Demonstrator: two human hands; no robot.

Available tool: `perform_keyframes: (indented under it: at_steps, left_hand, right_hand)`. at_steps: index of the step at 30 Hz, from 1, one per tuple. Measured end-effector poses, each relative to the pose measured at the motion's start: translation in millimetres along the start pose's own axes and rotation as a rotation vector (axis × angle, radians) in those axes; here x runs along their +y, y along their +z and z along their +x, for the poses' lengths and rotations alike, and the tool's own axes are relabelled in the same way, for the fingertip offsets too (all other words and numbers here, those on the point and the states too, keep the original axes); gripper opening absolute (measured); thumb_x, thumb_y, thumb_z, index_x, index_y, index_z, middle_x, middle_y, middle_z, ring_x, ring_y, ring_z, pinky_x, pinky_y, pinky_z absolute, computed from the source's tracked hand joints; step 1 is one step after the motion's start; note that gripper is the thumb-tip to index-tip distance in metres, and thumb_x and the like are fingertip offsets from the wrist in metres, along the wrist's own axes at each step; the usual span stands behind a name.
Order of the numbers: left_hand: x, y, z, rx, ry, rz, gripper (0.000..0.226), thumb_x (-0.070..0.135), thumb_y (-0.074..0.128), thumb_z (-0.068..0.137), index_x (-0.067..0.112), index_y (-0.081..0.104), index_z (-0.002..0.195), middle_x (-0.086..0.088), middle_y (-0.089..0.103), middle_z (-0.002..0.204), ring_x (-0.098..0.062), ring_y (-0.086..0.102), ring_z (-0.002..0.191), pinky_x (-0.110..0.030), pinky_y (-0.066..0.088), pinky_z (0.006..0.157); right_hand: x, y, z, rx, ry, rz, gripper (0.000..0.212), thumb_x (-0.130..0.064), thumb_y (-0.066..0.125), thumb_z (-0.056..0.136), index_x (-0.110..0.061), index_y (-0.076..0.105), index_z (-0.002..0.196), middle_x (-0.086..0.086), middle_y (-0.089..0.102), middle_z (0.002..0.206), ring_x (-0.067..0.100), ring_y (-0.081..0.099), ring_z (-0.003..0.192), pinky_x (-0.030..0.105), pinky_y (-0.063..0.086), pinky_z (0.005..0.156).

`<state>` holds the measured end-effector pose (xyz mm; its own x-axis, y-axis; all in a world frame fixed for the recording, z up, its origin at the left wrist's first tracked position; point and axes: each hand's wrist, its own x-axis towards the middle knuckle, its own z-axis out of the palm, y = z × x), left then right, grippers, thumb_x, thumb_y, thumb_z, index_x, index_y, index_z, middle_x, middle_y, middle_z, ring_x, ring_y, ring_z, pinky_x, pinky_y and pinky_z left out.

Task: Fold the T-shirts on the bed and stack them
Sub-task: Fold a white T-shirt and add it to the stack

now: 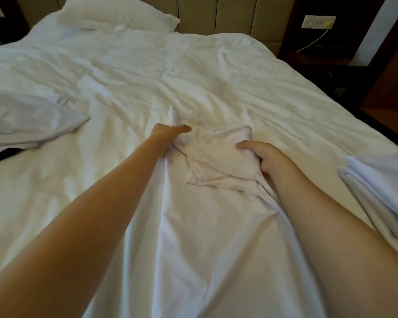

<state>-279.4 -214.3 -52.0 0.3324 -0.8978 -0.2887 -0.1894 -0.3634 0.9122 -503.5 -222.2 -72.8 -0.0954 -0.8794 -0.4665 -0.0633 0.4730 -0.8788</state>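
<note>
A white T-shirt lies on the bed between the two bare forearms, its cloth running from the near edge up to the hands, where it is doubled over into a loose bundle. At the near right edge sits a pile of folded pale shirts.

The right hand grips the bundle's right side, fingers curled under it and thumb on top. The left hand clamps a bunch of the same shirt at its left side; the thumb lies across the top, the fingers are hidden, and a tuft of cloth sticks up beyond it.

Further left lies a crumpled pale shirt. Farthest off, a pillow rests against the headboard.
</note>
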Motion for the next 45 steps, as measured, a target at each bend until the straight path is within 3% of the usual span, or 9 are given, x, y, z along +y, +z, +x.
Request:
perform_keyframes:
  at_steps: [4,8,17,20,24,30,33,35,45]
  left_hand:
    - [-0.4,1.8,3.7,-0.042,-0.018,-0.016,0.047,0.014,0.075,0.071,0.002,0.052,0.110,-0.015,0.061,0.103,-0.029,0.062,0.087,-0.038,0.054,0.077]
    - [9.5,-7.9,-15.3,-0.025,0.136,-0.034,0.016,0.005,0.069,0.070,0.007,0.056,0.080,-0.008,0.058,0.079,-0.020,0.056,0.066,-0.024,0.045,0.055]
    - [-38.2,-45.3,-122.0,-0.207,0.616,0.045,0.037,0.013,0.082,0.055,0.016,0.066,0.089,0.027,0.064,0.059,0.017,0.057,0.064,-0.004,0.046,0.063]
    - [-80.4,-52.8,-142.5,-0.421,0.810,0.374,0.037,0.044,0.068,0.057,0.045,0.068,0.094,0.039,0.062,0.089,0.030,0.047,0.092,0.002,0.036,0.082]
    - [-87.8,-58.9,-143.8,-0.600,0.771,0.547,0.051,0.034,0.061,0.065,0.078,0.049,0.087,0.056,0.038,0.116,0.011,0.023,0.132,-0.012,0.017,0.109]
    - [-69.2,-59.3,-152.0,-0.143,0.367,0.089,0.058,-0.018,0.029,0.070,0.018,0.072,0.088,-0.002,0.056,0.119,-0.015,0.049,0.112,-0.027,0.038,0.097]
    - [-67.1,-49.3,-152.9,-0.221,-0.089,-0.161,0.008,0.004,0.052,0.089,0.006,0.058,0.094,-0.011,0.058,0.078,-0.021,0.056,0.068,-0.023,0.048,0.057]
    - [-65.8,-46.9,-149.2,-0.417,-0.253,-0.101,0.037,0.031,0.072,0.078,0.004,0.060,0.101,-0.014,0.068,0.094,-0.027,0.066,0.084,-0.030,0.054,0.069]
    - [-39.5,-25.1,-122.6,-0.243,0.166,0.090,0.048,-0.003,0.068,0.077,0.012,0.055,0.122,-0.013,0.062,0.108,-0.026,0.059,0.096,-0.036,0.050,0.086]
  right_hand:
    - [-0.4,2.8,-2.1,0.063,-0.056,0.034,0.065,-0.011,0.081,0.058,0.002,0.059,0.118,0.018,0.065,0.104,0.031,0.064,0.088,0.038,0.052,0.082]
    - [-9.0,-5.0,-31.0,0.084,-0.287,0.092,0.029,0.001,0.072,0.070,-0.007,0.065,0.097,0.012,0.067,0.092,0.029,0.062,0.086,0.038,0.051,0.079]
    - [33.0,-41.4,-136.2,0.037,-0.535,-0.128,0.035,0.013,0.060,0.082,0.003,0.060,0.115,0.020,0.063,0.111,0.031,0.060,0.107,0.033,0.047,0.084]
    - [68.9,-61.0,-154.2,-0.047,-0.660,-0.427,0.040,0.012,0.061,0.079,-0.023,0.074,0.095,0.013,0.061,0.114,0.017,0.058,0.113,0.029,0.041,0.098]
    - [79.2,-73.5,-152.3,0.126,-0.513,-0.335,0.044,0.019,0.042,0.084,-0.014,0.067,0.097,0.005,0.056,0.117,0.017,0.052,0.109,0.024,0.040,0.093]
    - [67.0,-66.7,-139.8,0.102,-0.065,-0.038,0.033,-0.014,0.063,0.087,0.008,0.061,0.111,0.010,0.056,0.074,0.021,0.052,0.063,0.027,0.040,0.057]
    - [66.0,-59.5,-139.9,-0.081,0.088,-0.072,0.028,-0.015,0.071,0.080,0.000,0.064,0.103,0.014,0.065,0.085,0.025,0.062,0.072,0.030,0.047,0.064]
    - [65.8,-55.0,-138.8,-0.135,0.146,-0.115,0.023,-0.007,0.071,0.078,0.000,0.063,0.099,0.014,0.066,0.087,0.026,0.063,0.074,0.031,0.050,0.066]
    - [50.1,-48.0,-117.9,0.066,-0.093,-0.154,0.034,0.002,0.073,0.076,0.002,0.057,0.105,0.012,0.063,0.084,0.029,0.061,0.089,0.038,0.050,0.084]
